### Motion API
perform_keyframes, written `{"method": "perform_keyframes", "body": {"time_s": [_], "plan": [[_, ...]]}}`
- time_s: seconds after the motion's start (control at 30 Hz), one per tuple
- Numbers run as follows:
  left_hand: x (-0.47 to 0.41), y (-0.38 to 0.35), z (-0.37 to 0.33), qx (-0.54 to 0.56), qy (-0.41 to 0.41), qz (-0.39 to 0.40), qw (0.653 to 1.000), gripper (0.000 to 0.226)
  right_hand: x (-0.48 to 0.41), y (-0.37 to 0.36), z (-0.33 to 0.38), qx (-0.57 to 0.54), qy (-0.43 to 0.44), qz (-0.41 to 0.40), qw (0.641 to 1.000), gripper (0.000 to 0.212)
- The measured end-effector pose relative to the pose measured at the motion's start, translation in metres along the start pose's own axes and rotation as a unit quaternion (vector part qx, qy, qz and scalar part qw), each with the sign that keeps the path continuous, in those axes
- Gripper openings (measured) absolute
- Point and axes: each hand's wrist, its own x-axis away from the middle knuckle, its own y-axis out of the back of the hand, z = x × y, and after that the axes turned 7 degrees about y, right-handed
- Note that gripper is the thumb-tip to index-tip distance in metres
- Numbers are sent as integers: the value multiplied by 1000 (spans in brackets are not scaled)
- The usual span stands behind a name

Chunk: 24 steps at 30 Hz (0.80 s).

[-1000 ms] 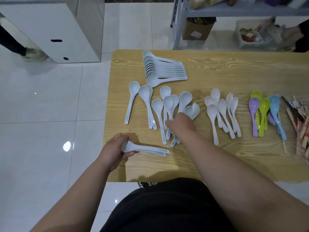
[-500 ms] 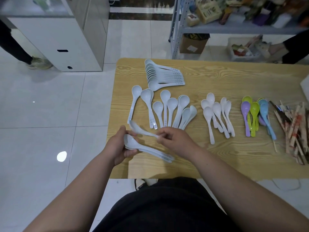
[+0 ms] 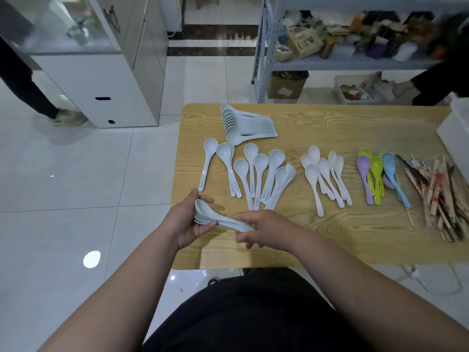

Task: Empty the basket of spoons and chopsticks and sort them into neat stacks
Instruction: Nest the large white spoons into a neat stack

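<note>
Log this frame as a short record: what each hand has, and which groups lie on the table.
left hand: grips bowl end of held spoon stack
right hand: holds handle end of the same stack
far edge: nested row of pale blue spoons
centre: loose pale blue spoons
rightward: white spoons, coloured spoons, wrapped chopsticks
surface: wooden table
</note>
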Motion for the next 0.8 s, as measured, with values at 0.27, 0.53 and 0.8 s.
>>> {"method": "perform_keyframes", "body": {"time_s": [0.27,0.53,0.8], "plan": [[12,6,-8,-131,-48,23,990,14,6,-2,9,84,4,28,996,9],[19,-1,-8,-163,-52,-8,985,19,8,-5,11,88,-18,28,996,15],[14,-3,-9,-158,-48,8,986,23,2,-1,12,49,-36,35,998,26]]}}
